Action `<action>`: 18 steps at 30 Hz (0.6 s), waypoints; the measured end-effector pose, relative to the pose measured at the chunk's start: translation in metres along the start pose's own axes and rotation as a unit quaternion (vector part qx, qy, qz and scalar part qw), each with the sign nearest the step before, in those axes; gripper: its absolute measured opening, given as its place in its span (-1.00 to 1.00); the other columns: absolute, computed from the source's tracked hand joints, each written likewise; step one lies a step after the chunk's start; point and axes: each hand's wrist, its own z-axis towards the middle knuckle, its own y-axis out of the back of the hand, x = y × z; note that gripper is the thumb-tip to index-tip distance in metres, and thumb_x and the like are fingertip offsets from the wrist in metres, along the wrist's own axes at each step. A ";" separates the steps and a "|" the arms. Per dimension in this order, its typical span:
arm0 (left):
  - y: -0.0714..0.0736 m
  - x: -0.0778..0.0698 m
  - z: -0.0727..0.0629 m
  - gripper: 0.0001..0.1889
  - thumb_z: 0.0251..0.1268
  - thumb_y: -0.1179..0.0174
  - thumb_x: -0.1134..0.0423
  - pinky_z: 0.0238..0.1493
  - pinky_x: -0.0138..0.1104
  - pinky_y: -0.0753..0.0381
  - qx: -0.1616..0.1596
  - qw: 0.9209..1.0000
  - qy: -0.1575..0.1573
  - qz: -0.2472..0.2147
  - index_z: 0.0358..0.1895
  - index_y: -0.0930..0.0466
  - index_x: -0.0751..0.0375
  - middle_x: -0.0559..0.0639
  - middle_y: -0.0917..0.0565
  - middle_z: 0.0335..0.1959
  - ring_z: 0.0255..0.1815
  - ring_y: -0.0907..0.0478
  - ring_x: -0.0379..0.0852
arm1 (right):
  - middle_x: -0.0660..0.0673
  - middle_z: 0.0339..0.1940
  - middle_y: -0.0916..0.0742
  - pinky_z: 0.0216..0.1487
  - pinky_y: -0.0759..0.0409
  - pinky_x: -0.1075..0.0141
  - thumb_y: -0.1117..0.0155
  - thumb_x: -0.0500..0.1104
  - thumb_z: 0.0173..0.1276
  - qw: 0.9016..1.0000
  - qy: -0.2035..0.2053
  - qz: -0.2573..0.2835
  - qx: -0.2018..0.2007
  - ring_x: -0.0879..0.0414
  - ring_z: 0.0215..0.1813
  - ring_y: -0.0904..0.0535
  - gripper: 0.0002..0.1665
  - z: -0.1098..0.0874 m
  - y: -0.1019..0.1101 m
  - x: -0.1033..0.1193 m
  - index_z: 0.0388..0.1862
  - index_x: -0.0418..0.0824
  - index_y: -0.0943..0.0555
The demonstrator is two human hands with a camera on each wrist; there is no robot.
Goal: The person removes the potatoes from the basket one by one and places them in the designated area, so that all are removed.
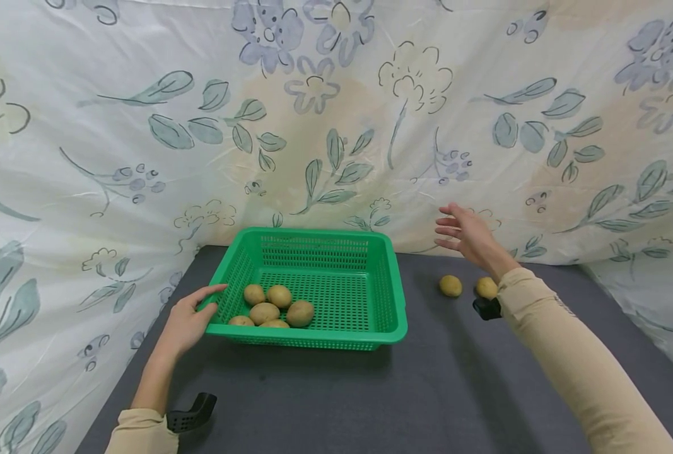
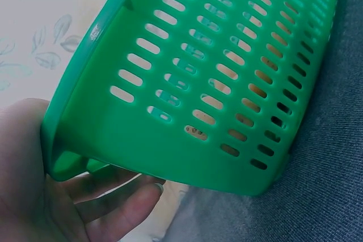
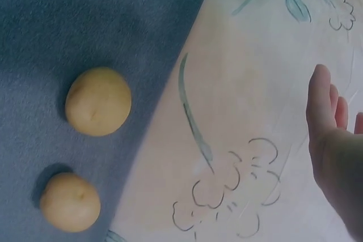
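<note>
Green perforated basket (image 1: 336, 337): on the dark grey table (image 1: 325, 403), left of centre, slotted walls.
Basket contents: six potatoes (image 1: 300, 313) visible, grouped toward the near left corner; mesh floor exposed to their right.
Left hand (image 1: 184, 323): at the basket's near left corner, gripping the rim; thumb and fingers pinch it from either side.
Right hand (image 1: 465, 234): raised, right of the basket, before the floral cloth (image 1: 336, 126); fingers extended, slightly spread.
Loose pair: two potatoes (image 1: 450, 286) on the table, right of the basket, just beside each other, not touching; the right-hand one partly covered by the forearm and wrist gear in the head view.
Sleeves (image 1: 574, 359): beige, both arms.
Wrist gear (image 1: 194, 413): black, one unit per wrist.
</note>
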 end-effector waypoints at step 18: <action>0.000 0.003 0.000 -0.54 0.40 0.12 0.32 -0.55 -0.22 -0.26 0.000 1.000 -0.003 -0.005 0.34 -0.39 0.18 0.31 -0.38 0.21 -0.75 -0.09 -0.16 | -0.35 0.48 -0.08 0.27 -0.27 -0.05 0.30 0.26 0.51 0.992 -0.019 -0.014 0.123 -0.26 0.38 -0.15 -0.14 0.011 -0.032 0.003 0.55 -0.25 0.10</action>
